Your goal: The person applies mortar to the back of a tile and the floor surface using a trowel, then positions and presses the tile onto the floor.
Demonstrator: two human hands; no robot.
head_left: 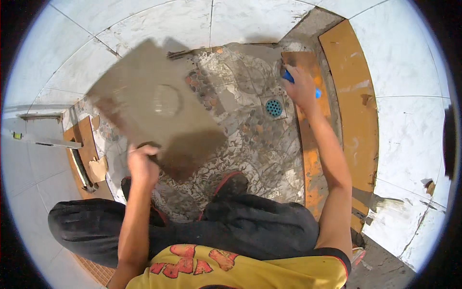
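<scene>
My left hand is closed at the near-left edge of a large square tile. Grey-brown wet mortar coats the tile's upward face, with a round shiny mark near its middle. The tile slants across the left half of the floor, its near corner toward my shoes. Over on the right, my right hand is wrapped round a blue-handled tool. Its working end is blurred and partly hidden, so I cannot tell its kind. That hand hovers by a narrow brown tile strip smeared with mortar.
A round teal drain grate sits in the rough, mortar-streaked floor. White wall tiles surround the work area. A longer brown board lies along the right wall. At left, a spirit level rests near brown tile pieces.
</scene>
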